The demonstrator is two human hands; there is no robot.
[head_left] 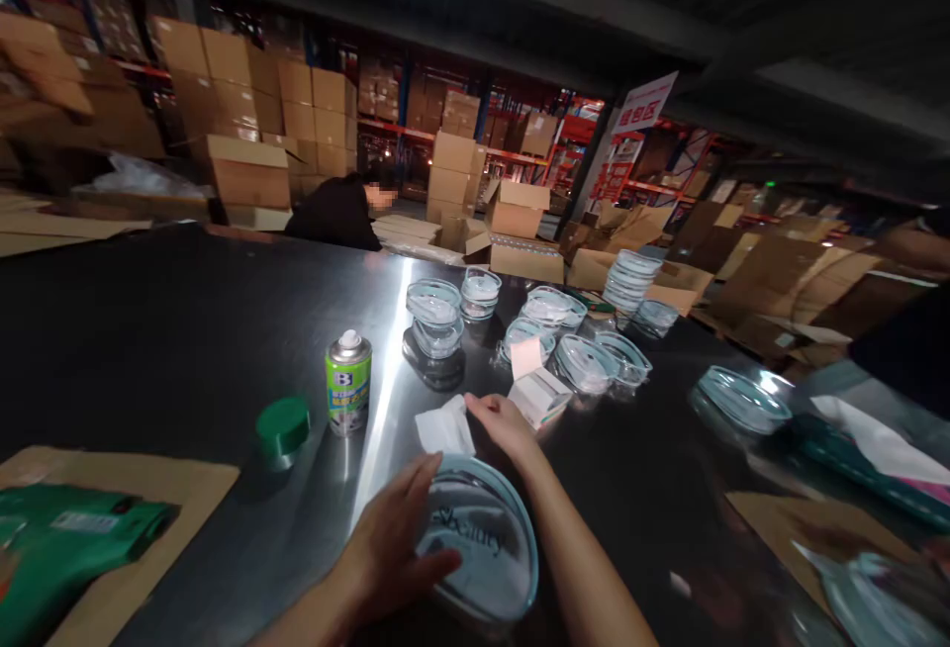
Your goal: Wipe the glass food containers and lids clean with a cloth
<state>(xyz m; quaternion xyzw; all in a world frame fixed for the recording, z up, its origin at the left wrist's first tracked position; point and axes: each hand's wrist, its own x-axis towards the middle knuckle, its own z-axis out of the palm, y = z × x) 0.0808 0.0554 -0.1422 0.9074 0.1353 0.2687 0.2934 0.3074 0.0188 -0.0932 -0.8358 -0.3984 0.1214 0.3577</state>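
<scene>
My left hand [397,533] grips the left side of a clear cosmetic pouch [486,568] with a pale blue rim. Dark lettering that includes "beauty" runs across the pouch's face. Farther out, my right hand [509,426] has its thumb and finger together at the edge of a white wipe [445,427] just beyond the pouch. Near those fingers stands a small white box [538,398] with its flap raised. Left of the wipe is an upright green spray can [348,385], its cap off; a green cap [283,426] rests beside it.
Several clear pouches [586,362] stand in groups at the back of the dark shiny table [185,330]. A green heat gun [74,538] lies on cardboard at the left. One person [333,214] is bent down behind the table; another person's dark sleeve [905,340] shows at right.
</scene>
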